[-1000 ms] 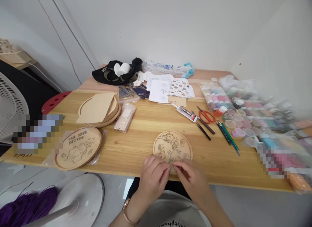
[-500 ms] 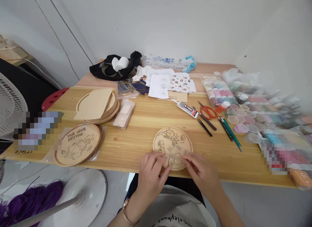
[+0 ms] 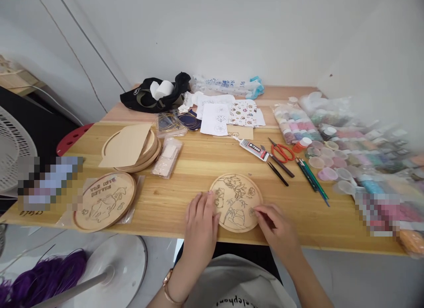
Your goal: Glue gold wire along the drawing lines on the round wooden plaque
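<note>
L hand [image 3: 200, 224] | R hand [image 3: 274, 226] | both on engraved wood disc [image 3: 236, 197]

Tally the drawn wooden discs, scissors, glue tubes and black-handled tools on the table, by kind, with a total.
Drawn wooden discs: 2
Scissors: 1
Glue tubes: 1
Black-handled tools: 2
Total: 6
</note>
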The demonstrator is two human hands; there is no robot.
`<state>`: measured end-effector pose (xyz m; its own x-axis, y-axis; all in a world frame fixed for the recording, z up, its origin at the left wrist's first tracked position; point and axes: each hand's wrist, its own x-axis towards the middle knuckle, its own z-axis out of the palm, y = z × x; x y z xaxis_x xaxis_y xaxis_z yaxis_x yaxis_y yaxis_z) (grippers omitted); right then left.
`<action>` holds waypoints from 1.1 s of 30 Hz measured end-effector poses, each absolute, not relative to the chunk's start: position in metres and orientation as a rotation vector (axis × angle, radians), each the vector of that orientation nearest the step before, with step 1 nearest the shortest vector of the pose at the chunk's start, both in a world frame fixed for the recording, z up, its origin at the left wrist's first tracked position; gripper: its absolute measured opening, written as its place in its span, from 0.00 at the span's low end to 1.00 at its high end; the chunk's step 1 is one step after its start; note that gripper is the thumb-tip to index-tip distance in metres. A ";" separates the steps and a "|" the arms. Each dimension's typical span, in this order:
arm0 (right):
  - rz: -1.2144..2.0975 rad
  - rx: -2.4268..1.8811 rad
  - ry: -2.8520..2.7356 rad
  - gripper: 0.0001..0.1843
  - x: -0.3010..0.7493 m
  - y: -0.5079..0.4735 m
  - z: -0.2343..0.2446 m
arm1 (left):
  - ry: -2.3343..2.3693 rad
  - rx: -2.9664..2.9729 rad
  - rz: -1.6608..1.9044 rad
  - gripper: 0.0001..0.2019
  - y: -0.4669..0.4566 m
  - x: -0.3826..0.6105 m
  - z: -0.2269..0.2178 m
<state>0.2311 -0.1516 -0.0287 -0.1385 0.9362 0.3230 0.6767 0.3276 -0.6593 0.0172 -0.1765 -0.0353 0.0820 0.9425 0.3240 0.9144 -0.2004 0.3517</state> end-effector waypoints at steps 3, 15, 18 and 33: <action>0.532 -1.415 -1.878 0.09 0.229 -0.157 -0.029 | 1.923 2.278 0.736 0.22 -0.168 0.014 -0.034; 0.525 -1.514 -1.810 0.08 0.211 -0.176 -0.030 | 1.893 2.268 0.844 0.19 -0.155 0.001 -0.042; 0.442 -1.509 -1.865 0.08 0.207 -0.177 -0.028 | 1.848 2.271 0.881 0.19 -0.155 0.001 -0.042; 0.088 -1.237 -2.319 0.13 0.213 -0.132 -0.018 | 1.573 2.227 1.151 0.11 -0.165 0.000 -0.027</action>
